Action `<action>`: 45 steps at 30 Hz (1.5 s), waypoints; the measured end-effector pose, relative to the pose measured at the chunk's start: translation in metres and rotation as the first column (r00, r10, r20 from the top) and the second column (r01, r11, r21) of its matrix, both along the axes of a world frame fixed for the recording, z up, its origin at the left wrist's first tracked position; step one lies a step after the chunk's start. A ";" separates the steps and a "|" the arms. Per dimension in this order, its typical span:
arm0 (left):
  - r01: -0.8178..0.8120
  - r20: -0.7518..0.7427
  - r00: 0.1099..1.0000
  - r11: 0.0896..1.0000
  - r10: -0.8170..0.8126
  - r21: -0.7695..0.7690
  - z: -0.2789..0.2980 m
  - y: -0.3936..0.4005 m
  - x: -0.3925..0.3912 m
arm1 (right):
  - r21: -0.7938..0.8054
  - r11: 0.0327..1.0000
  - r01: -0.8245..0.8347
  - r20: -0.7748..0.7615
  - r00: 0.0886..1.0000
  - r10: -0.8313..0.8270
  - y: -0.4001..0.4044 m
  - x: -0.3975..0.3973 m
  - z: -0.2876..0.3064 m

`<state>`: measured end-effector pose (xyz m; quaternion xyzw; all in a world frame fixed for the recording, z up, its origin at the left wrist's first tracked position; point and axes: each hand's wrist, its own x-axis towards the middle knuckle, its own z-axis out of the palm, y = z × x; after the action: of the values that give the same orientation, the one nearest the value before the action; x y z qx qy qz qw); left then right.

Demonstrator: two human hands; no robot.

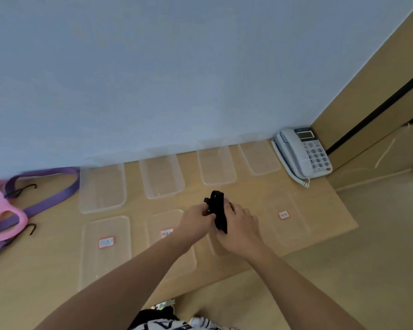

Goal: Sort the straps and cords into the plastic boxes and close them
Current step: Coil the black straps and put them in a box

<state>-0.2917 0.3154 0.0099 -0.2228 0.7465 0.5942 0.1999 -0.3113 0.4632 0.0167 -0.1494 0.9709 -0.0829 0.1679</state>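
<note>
Black strap (218, 211), bundled, sits btwn both my hands above the worktop (320, 210) middle: left hand (196, 219) pinches its side, right hand (240, 225) wraps round it. Four clear boxes (162, 176) line the back edge, lids (105, 248) w/ labels lie nearer me. Purple strap (45, 203) & pink loop (7, 220) at the left edge, phone (301, 153) in the back right corner.

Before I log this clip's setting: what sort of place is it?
Probably an office: a light wooden desk in a corner, a corded desk telephone against the blue wall.
</note>
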 end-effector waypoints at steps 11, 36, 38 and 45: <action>-0.016 -0.248 0.958 0.837 -0.144 -0.548 0.011 -0.039 0.034 | -0.220 0.975 0.022 -0.180 0.982 -0.063 0.007 0.003 0.015; 0.058 -0.202 0.947 0.753 -0.248 -0.655 0.007 -0.067 0.141 | 0.029 0.996 0.079 -0.077 0.994 -0.077 -0.065 0.044 -0.011; 0.140 -0.164 0.935 0.753 -0.314 -0.643 0.003 -0.069 0.129 | 0.077 0.993 0.089 -0.117 0.990 -0.080 -0.068 0.046 -0.016; 0.336 0.022 0.910 0.704 -0.415 -0.626 -0.017 -0.079 0.102 | 0.003 0.994 0.109 -0.114 0.988 -0.108 -0.062 0.041 -0.026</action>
<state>-0.1899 0.2366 -0.0069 -0.0827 0.9389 0.2763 0.1877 -0.2701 0.4015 -0.0089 -0.1003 0.9859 -0.0789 0.1080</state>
